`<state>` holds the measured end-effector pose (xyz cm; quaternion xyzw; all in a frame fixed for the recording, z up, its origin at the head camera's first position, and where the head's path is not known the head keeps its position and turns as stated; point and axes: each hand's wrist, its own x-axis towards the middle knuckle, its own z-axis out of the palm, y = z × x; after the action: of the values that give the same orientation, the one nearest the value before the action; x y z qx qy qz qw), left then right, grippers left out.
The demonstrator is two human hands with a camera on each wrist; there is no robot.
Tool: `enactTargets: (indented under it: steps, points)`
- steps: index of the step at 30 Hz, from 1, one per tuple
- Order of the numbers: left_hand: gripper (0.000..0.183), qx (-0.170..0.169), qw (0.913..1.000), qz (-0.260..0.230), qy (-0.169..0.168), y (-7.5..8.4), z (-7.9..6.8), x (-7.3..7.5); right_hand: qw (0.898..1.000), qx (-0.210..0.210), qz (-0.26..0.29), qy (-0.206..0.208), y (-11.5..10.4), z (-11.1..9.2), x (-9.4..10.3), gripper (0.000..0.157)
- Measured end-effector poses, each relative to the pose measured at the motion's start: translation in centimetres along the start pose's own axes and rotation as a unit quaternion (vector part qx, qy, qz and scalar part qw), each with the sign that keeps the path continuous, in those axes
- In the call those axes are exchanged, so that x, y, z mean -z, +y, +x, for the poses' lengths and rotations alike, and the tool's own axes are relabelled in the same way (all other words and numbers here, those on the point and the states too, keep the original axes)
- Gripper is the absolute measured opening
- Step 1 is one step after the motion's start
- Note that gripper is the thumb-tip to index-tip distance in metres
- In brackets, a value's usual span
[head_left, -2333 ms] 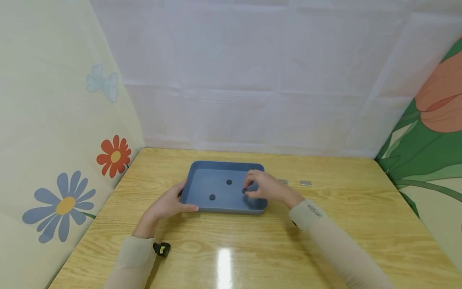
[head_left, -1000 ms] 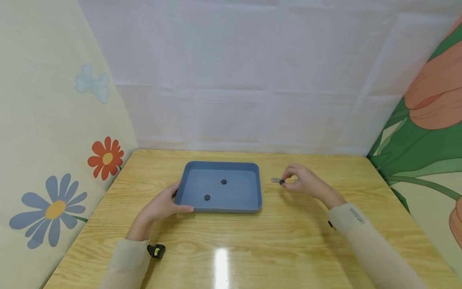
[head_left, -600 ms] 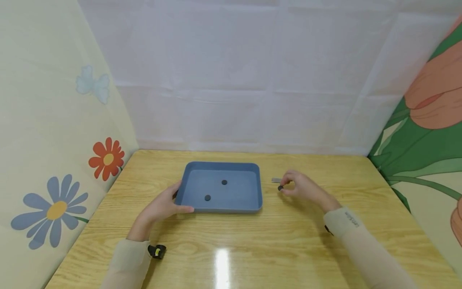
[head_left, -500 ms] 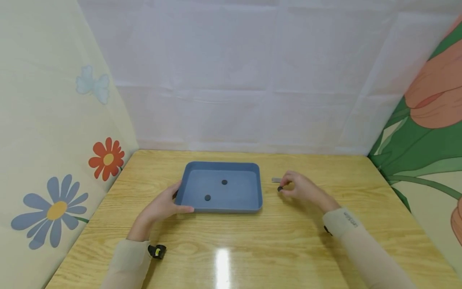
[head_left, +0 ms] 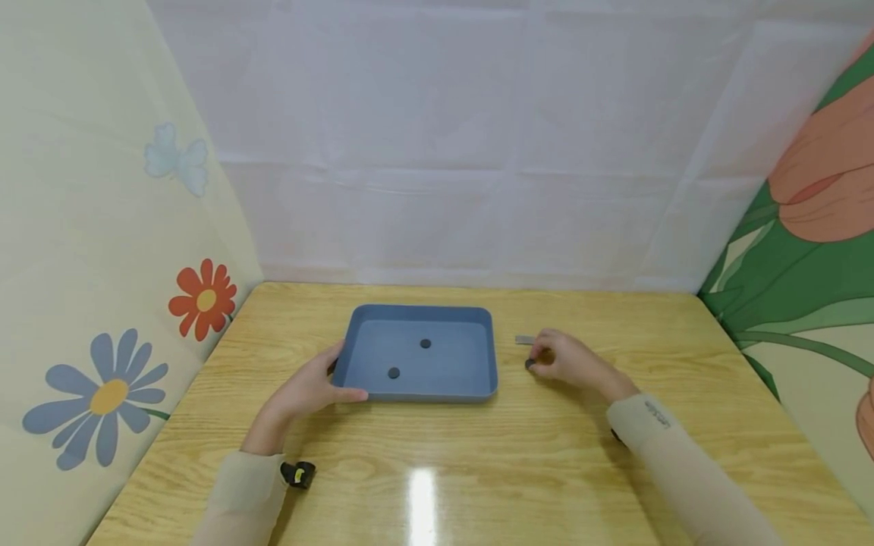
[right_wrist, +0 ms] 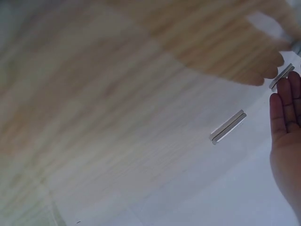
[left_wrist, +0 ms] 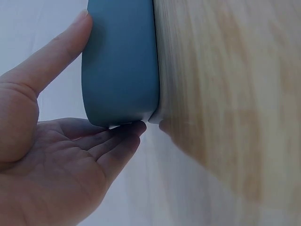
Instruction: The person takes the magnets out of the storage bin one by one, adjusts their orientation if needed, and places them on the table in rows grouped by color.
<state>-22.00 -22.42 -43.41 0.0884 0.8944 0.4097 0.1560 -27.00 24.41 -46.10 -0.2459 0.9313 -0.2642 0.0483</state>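
A shallow blue tray [head_left: 437, 390] lies on the wooden table, with two small black discs inside: one [head_left: 425, 343] near its middle, the other [head_left: 394, 373] nearer its front left. My left hand [head_left: 310, 387] holds the tray's front left corner. In the left wrist view, the left thumb [left_wrist: 61, 54] lies on one wall and the fingers [left_wrist: 113, 146] rest against the adjoining one. Right of the tray, my right hand [head_left: 570, 360] pinches a third black disc [head_left: 529, 365] between thumb and fingertips, low over the table; contact with the wood cannot be told.
A flat grey metal piece [head_left: 524, 340] lies behind the right fingertips. The right wrist view shows a second metal bar [right_wrist: 228, 127], hidden behind the hand in the head view. Behind the table [head_left: 505, 470] hangs a white cloth [head_left: 437, 152]; flowered sheets flank both sides.
The right hand has carried its black disc from over the tray to the table on the right, then slightly toward the near edge. The left hand has kept its hold on the tray.
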Motion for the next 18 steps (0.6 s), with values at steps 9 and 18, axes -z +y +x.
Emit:
enactTargets:
  steps: [9,18]
  points:
    - [0.121,-0.005,1.0,0.005,0.001,0.0,0.0,0.1,1.0,-0.022,0.012,-0.005,-0.3,0.0,0.5,0.009]
    - [0.123,-0.009,0.9999,0.006,0.003,-0.1,0.0,0.0,0.999,-0.035,-0.006,0.007,-0.9,0.2,1.9,0.012]
